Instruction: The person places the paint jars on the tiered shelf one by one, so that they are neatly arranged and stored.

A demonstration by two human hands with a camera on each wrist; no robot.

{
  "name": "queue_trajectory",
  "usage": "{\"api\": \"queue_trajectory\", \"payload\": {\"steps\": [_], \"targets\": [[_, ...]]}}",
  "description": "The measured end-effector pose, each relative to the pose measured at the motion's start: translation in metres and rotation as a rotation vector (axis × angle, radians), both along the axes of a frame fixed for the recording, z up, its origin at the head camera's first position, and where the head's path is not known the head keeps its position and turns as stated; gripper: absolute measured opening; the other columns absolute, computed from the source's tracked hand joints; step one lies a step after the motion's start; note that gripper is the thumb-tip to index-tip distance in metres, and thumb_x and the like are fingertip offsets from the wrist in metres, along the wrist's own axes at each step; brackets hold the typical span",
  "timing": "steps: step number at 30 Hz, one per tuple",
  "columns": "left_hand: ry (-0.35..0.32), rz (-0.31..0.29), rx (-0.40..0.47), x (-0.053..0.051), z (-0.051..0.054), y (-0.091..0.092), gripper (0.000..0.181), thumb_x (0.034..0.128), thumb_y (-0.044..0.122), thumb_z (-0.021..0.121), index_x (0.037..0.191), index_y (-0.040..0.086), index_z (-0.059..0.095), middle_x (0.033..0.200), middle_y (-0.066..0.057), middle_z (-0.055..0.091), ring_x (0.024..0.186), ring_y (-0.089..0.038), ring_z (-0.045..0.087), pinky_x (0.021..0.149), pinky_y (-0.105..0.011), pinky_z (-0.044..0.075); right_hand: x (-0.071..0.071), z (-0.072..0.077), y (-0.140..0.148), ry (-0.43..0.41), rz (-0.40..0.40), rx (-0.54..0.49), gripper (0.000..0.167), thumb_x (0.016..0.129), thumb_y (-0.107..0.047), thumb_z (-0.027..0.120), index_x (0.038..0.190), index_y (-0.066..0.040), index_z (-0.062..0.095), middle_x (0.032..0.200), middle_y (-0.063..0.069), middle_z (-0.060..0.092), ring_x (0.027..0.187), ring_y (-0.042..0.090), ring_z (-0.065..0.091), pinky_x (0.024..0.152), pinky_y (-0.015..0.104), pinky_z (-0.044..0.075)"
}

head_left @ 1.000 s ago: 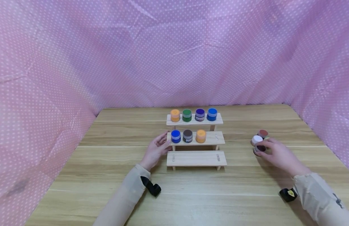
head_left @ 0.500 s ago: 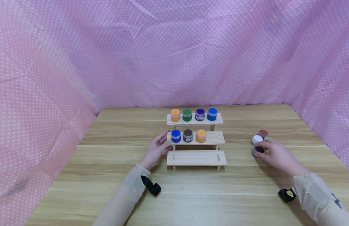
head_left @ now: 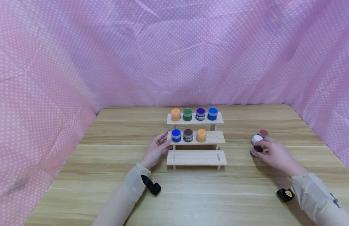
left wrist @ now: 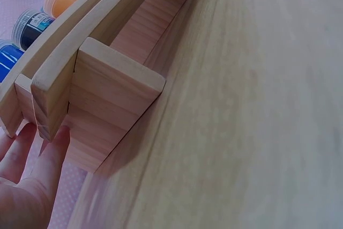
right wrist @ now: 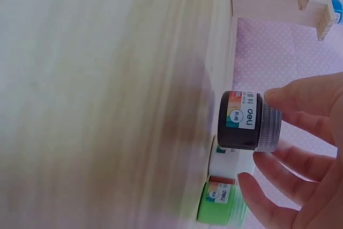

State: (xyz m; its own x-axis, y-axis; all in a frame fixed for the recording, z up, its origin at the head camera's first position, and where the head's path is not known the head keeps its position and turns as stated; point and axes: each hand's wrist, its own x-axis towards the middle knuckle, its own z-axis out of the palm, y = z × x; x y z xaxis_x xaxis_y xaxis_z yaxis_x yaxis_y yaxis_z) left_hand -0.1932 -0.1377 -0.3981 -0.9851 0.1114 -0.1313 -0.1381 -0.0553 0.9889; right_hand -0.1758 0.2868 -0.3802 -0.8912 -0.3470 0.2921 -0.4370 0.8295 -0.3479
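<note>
My right hand (head_left: pixel 279 155) pinches a dark brown paint jar (right wrist: pixel 240 120) by its clear lid, between thumb and fingers. Whether its base touches the table I cannot tell. Close by stand a white paint jar (head_left: pixel 257 139), a reddish-brown one (head_left: pixel 263 133) and a light green one (right wrist: pixel 217 203), mostly hidden by the hand in the head view. My left hand (head_left: pixel 155 151) holds the left end of the middle tier of a three-tier wooden stand (head_left: pixel 195 158). That tier bears a blue jar (head_left: pixel 176 135), a dark brown jar (head_left: pixel 188 135) and an orange jar (head_left: pixel 201 135).
The top tier carries an orange jar (head_left: pixel 175 114), a green jar (head_left: pixel 187 114), a purple jar (head_left: pixel 200 114) and a blue jar (head_left: pixel 212 114). A pink dotted cloth (head_left: pixel 152 62) hangs behind and beside the wooden table (head_left: pixel 115 131).
My right hand has shifted slightly left with the dark brown jar, drawing it a little away from the other loose jars. My left hand has stayed at the stand.
</note>
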Motion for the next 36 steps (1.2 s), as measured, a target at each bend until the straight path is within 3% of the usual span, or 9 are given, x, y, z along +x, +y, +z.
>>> {"api": "queue_trajectory", "payload": {"steps": [6, 17, 25, 36], "targets": [[-0.009, 0.014, 0.005, 0.005, 0.0, 0.003, 0.052, 0.095, 0.01, 0.056, 0.144, 0.01, 0.038, 0.14, -0.019, 0.048, 0.107, -0.025, 0.062, 0.092, -0.038, 0.054, 0.005, 0.006, -0.007, 0.029, 0.005, -0.028, 0.025, 0.072, -0.003, 0.076, 0.096, -0.001, 0.069, 0.097, 0.021, 0.063, 0.084, 0.034, 0.062, 0.059, 0.039, 0.058], [-0.003, 0.017, -0.01, 0.007, -0.003, 0.004, 0.052, 0.0952, 0.013, 0.056, 0.144, 0.011, 0.038, 0.139, -0.018, 0.049, 0.11, -0.028, 0.061, 0.094, -0.04, 0.052, 0.012, 0.015, -0.029, 0.037, 0.044, -0.121, 0.028, 0.071, 0.006, 0.074, 0.099, 0.004, 0.069, 0.092, 0.013, 0.062, 0.082, 0.03, 0.063, 0.061, 0.028, 0.06], [-0.006, 0.02, 0.003, 0.006, -0.001, 0.004, 0.052, 0.0951, 0.012, 0.057, 0.144, 0.011, 0.039, 0.14, -0.018, 0.049, 0.115, -0.028, 0.058, 0.095, -0.04, 0.052, 0.011, 0.019, -0.042, 0.099, 0.07, -0.136, 0.027, 0.07, 0.006, 0.074, 0.096, 0.003, 0.07, 0.093, 0.013, 0.063, 0.079, 0.026, 0.063, 0.059, 0.027, 0.06], [-0.011, 0.014, 0.016, -0.002, 0.0, 0.0, 0.052, 0.0952, 0.01, 0.056, 0.144, 0.009, 0.038, 0.139, -0.019, 0.049, 0.114, -0.026, 0.058, 0.093, -0.038, 0.053, 0.01, 0.033, -0.062, 0.06, 0.065, -0.166, 0.027, 0.072, 0.004, 0.075, 0.098, 0.003, 0.069, 0.096, 0.013, 0.062, 0.082, 0.026, 0.063, 0.063, 0.031, 0.06]]}}
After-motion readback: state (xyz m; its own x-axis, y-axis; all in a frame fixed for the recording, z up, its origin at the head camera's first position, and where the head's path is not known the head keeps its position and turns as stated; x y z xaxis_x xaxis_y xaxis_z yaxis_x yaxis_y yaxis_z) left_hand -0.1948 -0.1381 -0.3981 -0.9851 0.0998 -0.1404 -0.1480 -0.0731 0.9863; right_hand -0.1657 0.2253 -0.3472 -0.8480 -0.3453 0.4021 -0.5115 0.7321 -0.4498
